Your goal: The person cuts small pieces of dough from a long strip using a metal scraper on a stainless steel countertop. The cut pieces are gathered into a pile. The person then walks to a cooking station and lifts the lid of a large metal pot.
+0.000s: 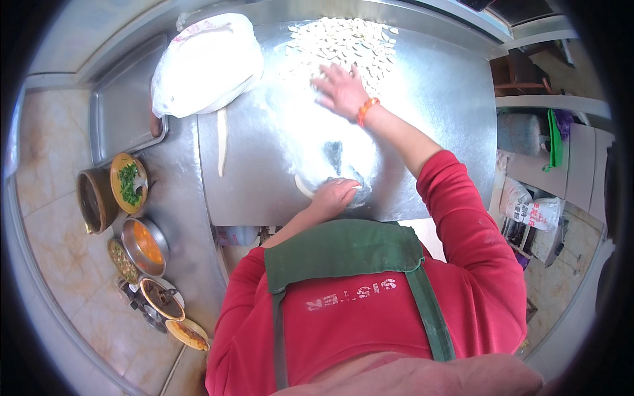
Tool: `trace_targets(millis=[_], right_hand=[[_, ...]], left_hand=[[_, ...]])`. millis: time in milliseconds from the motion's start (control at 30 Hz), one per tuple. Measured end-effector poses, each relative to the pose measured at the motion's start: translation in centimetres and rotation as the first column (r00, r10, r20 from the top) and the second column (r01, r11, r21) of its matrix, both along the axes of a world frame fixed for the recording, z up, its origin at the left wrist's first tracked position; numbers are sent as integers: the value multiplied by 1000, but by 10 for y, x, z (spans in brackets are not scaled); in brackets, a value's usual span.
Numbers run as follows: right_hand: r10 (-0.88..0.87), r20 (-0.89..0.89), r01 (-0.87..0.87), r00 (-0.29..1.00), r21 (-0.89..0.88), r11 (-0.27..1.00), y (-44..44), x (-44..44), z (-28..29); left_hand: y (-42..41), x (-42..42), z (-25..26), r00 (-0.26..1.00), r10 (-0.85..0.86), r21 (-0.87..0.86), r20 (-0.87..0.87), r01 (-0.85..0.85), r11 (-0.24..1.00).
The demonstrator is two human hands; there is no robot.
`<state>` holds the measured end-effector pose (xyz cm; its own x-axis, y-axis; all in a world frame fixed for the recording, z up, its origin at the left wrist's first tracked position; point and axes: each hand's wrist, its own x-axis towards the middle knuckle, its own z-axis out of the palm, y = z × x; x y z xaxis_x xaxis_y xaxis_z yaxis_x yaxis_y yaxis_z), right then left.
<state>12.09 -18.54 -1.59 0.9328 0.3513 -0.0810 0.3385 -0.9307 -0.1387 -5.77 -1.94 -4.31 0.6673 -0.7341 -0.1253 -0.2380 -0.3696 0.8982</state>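
My left hand [333, 199] is closed around a thin dough rope near the front edge of the steel worktop [421, 163]. One end of the dough rope [303, 187] sticks out to the left of the hand, and a short tip shows by the thumb side. Farther back, my right hand [342, 91] is spread with fingers apart and slightly blurred, wearing an orange bead bracelet. Just beyond its fingers lie many small cut dough pieces [346, 42], scattered over the back of the worktop. White flour and strong glare cover the middle of the steel.
A white plastic bag [208, 64] stands at back left, with another dough strip [222, 143] reaching out from under it. Left are a metal tray [124, 94], a bowl of chopped greens [129, 183], a steel pot of orange liquid [148, 242] and several condiment bowls [162, 298].
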Motion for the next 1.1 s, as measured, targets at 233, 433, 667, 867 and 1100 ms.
trace_targets(millis=[233,433,667,867,1100], right_hand=[[-132,134,134,982,-10,991,-37,-16,36],[186,-480,197,857,640,743,23,-104,79],[10,-592,509,806,701,500,44,-154,70],[-312,-478,564,821,595,573,46,-184,65],[-412,-198,451,889,528,720,10,-163,26]], left_hand=[[14,8,12,909,177,-59,-379,-214,975],[31,35,37,681,393,-155,-618,-596,788],[43,29,57,642,138,-278,-754,-503,818],[40,13,40,684,100,-194,-722,-339,921],[21,10,32,967,-222,-201,-127,194,960]])
